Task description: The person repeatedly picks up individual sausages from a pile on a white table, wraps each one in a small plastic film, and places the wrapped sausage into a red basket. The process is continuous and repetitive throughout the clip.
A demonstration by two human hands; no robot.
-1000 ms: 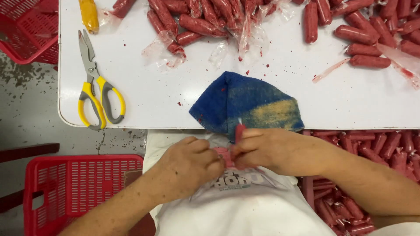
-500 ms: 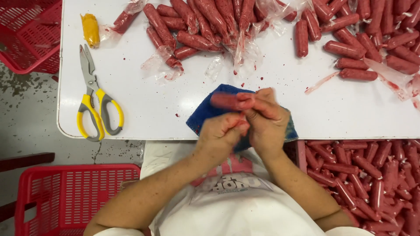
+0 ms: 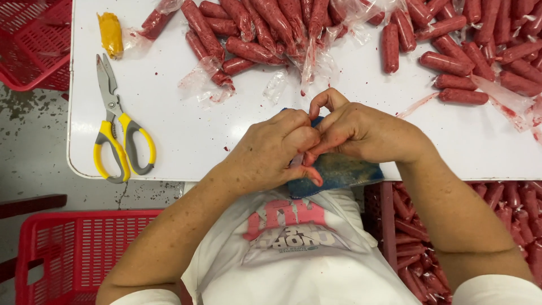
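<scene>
Left hand [image 3: 276,149] and right hand [image 3: 361,133] pressed together over blue cloth [image 3: 339,172] at tabletop [image 3: 186,130] edge; fingers curled, held item hidden. Scissors [image 3: 116,127] left; sausages [image 3: 254,34] beyond.

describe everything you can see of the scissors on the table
The scissors lie flat on the white table near its left front corner, closed, blades pointing away from the person. The blades look like plain grey metal, joined at a pivot. The two loop handles are yellow with grey inner lining, the right loop larger. The handles reach almost to the table edge. Nothing touches them but the table; both hands are off to the right, and a yellow wrapped piece lies apart beyond the blade tips.
</scene>
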